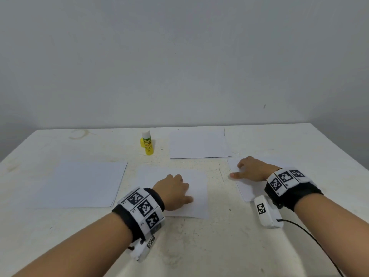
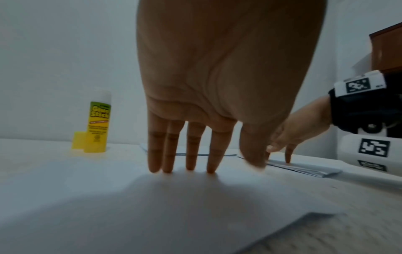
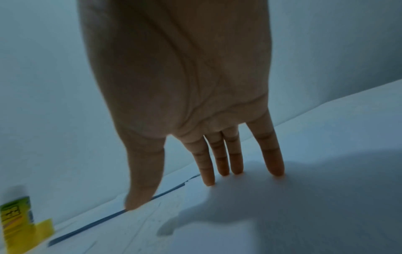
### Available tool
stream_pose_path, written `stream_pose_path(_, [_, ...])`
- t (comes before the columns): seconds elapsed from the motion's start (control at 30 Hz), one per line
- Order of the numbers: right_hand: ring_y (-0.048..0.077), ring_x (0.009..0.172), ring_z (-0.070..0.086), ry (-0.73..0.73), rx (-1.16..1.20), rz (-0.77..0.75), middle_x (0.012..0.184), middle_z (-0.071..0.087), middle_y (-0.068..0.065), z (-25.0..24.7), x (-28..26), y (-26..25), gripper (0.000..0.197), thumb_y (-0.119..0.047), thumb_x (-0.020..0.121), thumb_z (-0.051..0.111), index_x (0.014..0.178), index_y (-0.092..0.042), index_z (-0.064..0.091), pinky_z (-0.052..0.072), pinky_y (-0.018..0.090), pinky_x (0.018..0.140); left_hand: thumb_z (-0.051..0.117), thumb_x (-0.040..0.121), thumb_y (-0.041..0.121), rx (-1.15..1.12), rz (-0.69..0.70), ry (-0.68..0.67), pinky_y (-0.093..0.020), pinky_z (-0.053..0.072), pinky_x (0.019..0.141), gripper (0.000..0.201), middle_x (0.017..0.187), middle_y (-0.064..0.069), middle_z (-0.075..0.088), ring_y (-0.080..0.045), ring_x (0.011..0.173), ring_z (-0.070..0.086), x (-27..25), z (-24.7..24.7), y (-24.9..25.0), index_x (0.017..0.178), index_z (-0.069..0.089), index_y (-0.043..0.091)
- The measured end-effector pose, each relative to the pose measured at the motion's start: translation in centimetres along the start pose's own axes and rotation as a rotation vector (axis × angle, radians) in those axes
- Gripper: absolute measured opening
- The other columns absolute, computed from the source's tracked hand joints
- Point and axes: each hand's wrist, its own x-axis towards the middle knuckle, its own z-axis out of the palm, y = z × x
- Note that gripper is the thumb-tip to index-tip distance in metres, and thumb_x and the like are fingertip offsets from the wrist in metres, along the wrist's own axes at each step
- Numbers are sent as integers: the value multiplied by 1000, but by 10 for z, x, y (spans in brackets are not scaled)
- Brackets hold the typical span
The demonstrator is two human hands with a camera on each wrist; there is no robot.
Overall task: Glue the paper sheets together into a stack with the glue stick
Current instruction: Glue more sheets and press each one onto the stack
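We see four white paper sheets lying apart on the white table (image 1: 239, 246). Our left hand (image 1: 172, 189) rests on the middle sheet (image 1: 196, 188); its fingers (image 2: 212, 154) are straight, a little apart, and the tips touch the paper. Our right hand (image 1: 252, 169) rests on the right sheet (image 1: 246, 189), also with straight fingers (image 3: 273, 154) on the paper, and the thumb lies at the sheet's left edge. Neither hand grips anything. The left sheet (image 1: 79, 183) and the far sheet (image 1: 198, 143) lie untouched. The glue stick (image 1: 147, 142) stands upright near the far edge of the table, just left of the far sheet, with its yellow cap (image 2: 78, 140) beside it.
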Motion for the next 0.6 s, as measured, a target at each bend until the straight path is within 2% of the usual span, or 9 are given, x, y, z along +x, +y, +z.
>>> stream_pose_path(0.03, [24,127,44,24,15,0,141,43,11,-1,0,0,66,-53,91,53,137,-7,45,35,31,103,42,100,37,3,38,-15,-39,39,101,46,147,-8,32,-28,127,36,0,-1,-6,140,42,14])
stream_pose_path(0.13, [24,114,56,123,19,-18,125,60,10,-5,2,-1,39,-34,94,56,119,-4,62,42,29,92,54,93,13,-23,140,-12,-32,35,105,65,151,-2,25,-23,131,28,1,1,-26,150,28,25])
stream_pose_path(0.2, [19,102,60,237,45,-13,111,66,3,-7,8,-3,16,-25,91,60,99,-14,69,46,27,84,60,89,12,-49,160,15,-31,35,105,72,150,1,24,-19,132,26,2,3,-34,150,27,30])
stream_pose_path(0.27, [17,91,61,382,149,4,99,66,-2,-10,11,-8,4,-21,87,63,85,-20,66,46,26,74,66,87,18,-45,153,45,-35,35,108,75,152,-1,19,-20,136,21,5,6,-40,149,28,34])
stream_pose_path(0.33, [17,86,61,486,281,-68,90,66,-1,-13,14,-22,3,-19,85,65,82,-18,65,45,26,72,69,86,23,-26,135,56,-41,29,113,79,157,-3,8,-24,143,10,7,7,-42,150,25,35])
stream_pose_path(0.4, [15,85,61,502,358,-205,88,65,-2,-18,17,-44,1,-17,84,67,84,-16,66,45,24,74,67,88,24,-26,111,0,-46,21,117,85,161,-1,-2,-27,147,1,8,6,-43,153,14,32])
stream_pose_path(0.5, [13,85,60,405,358,-402,89,65,-2,-27,30,-88,6,-20,84,70,87,-16,68,44,21,75,61,93,24,-58,85,-98,-45,15,118,85,161,1,-6,-31,148,-5,10,5,-47,154,3,28])
stream_pose_path(0.6, [14,90,60,270,266,-509,96,66,0,-35,48,-134,19,-30,84,71,95,-15,69,47,25,82,60,94,25,-88,97,-113,-45,13,119,83,161,4,-9,-30,147,-8,13,9,-53,153,2,30])
